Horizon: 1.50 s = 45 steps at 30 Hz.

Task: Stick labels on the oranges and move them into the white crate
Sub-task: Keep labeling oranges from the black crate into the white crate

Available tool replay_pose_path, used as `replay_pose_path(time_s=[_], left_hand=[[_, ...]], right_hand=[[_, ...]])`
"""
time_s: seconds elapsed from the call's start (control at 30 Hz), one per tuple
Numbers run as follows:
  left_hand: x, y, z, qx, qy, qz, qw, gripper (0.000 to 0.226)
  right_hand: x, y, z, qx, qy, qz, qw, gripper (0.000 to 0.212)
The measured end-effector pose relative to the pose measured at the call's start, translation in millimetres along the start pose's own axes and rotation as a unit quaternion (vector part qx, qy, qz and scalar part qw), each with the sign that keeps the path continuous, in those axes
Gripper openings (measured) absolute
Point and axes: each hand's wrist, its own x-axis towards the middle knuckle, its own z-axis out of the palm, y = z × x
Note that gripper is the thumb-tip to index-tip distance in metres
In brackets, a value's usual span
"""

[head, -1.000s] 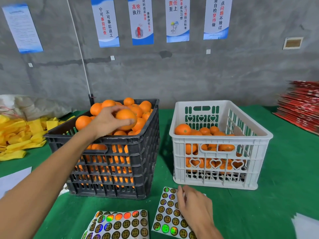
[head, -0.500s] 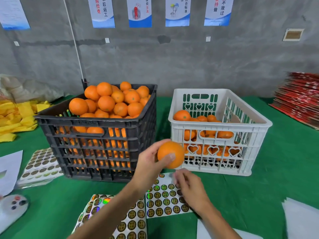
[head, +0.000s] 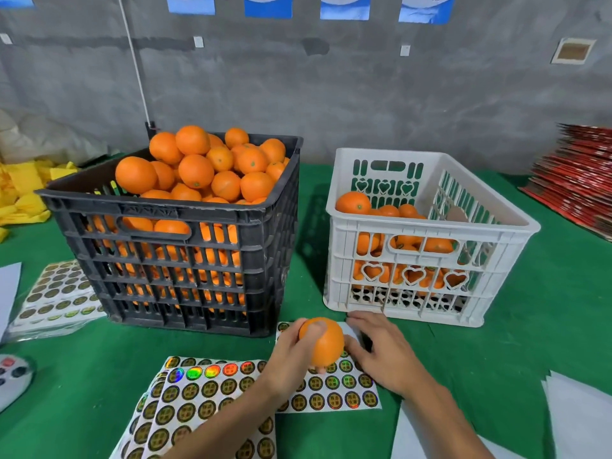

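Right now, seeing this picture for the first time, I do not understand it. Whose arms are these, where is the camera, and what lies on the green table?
No machine here: a person wears a camera on the head, looking down at both bare hands. The left hand holds one orange above a sheet of round labels. The right hand rests open on that sheet beside the orange. Behind stand a black crate heaped with oranges and a white crate, partly filled. More label sheets lie in front.

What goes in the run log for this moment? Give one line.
left hand: holds orange | right hand: on label sheet | label: not yet on | white crate: part full
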Motion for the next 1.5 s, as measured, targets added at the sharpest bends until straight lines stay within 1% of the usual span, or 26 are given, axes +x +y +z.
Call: replay_pose_path(time_s=[0.07, 0.1, 0.23, 0.33, 0.4, 0.5, 0.57, 0.67, 0.7, 0.8, 0.87, 1.0, 1.17, 1.3, 1.37, 1.43, 1.5], left_hand=[[2.0, -0.8, -0.5, -0.031, 0.013, -0.002, 0.999, 0.060], [3.3, -1.0, -1.3, -0.046, 0.020, 0.002, 0.999, 0.059], [8.2, -2.0, -1.8, -0.121, 0.045, 0.010, 0.992, 0.059], [10.8, -2.8, -1.6, -0.145, 0.055, 0.016, 0.988, 0.061], [11.5, -3.3, -2.2, -0.154, 0.059, 0.020, 0.986, 0.061], [12.2, -4.7, -2.9, -0.157, 0.064, 0.016, 0.985, 0.059], [14.4, -6.6, -2.9, -0.156, 0.068, 0.015, 0.985, 0.050], [18.4, -11.1, -3.2, -0.139, 0.077, 0.018, 0.987, 0.025], [18.4, -11.4, -3.4, -0.144, 0.079, 0.015, 0.986, 0.024], [16.4, -9.9, -3.3, -0.150, 0.077, 0.012, 0.986, 0.035], [15.1, -9.0, -2.6, -0.139, 0.080, 0.015, 0.987, 0.043], [15.0, -7.4, -1.7, -0.147, 0.089, 0.018, 0.985, 0.051], [14.2, -6.7, -1.2, -0.149, 0.096, 0.023, 0.984, 0.051], [12.0, -3.6, -0.6, -0.156, 0.104, 0.021, 0.982, 0.049], [10.9, -1.4, 0.2, -0.157, 0.111, 0.023, 0.981, 0.047], [8.8, 0.2, 1.1, -0.136, 0.114, 0.031, 0.984, 0.049], [6.7, 0.2, 1.6, -0.091, 0.108, 0.041, 0.989, 0.048]], right_hand=[[-0.4, 4.8, -7.9, 0.066, -0.009, 0.025, 0.997, 0.046], [-0.6, 7.0, -11.9, 0.074, -0.019, 0.029, 0.997, 0.047], [-4.5, 12.9, -15.5, 0.037, -0.076, 0.036, 0.996, 0.073], [-4.5, 13.6, -12.1, 0.037, -0.070, 0.021, 0.997, 0.076], [-4.6, 12.3, -10.6, 0.032, -0.049, 0.012, 0.998, 0.071], [-4.8, 10.2, -7.6, 0.033, -0.009, 0.002, 0.999, 0.054], [-4.5, 9.2, -5.4, 0.021, 0.014, -0.015, 1.000, 0.046], [-6.1, 5.7, -3.4, -0.033, 0.038, -0.041, 0.998, 0.042], [-6.9, 3.9, -3.1, -0.056, 0.051, -0.050, 0.996, 0.040], [-9.7, -1.5, -3.0, -0.155, 0.117, -0.091, 0.977, 0.030], [-11.4, -4.8, -2.7, -0.192, 0.148, -0.114, 0.963, 0.027], [-13.3, -6.1, -3.9, -0.204, 0.159, -0.131, 0.957, 0.025], [-13.5, -6.5, -4.1, -0.194, 0.159, -0.140, 0.958, 0.023], [-13.0, -9.1, -3.8, -0.173, 0.151, -0.158, 0.960, 0.020], [-13.7, -9.3, -3.3, -0.137, 0.144, -0.158, 0.967, 0.016], [-14.8, -11.5, -4.0, -0.045, 0.139, -0.126, 0.981, 0.011], [-13.4, -17.6, -5.4, 0.098, 0.145, -0.067, 0.982, 0.010]])
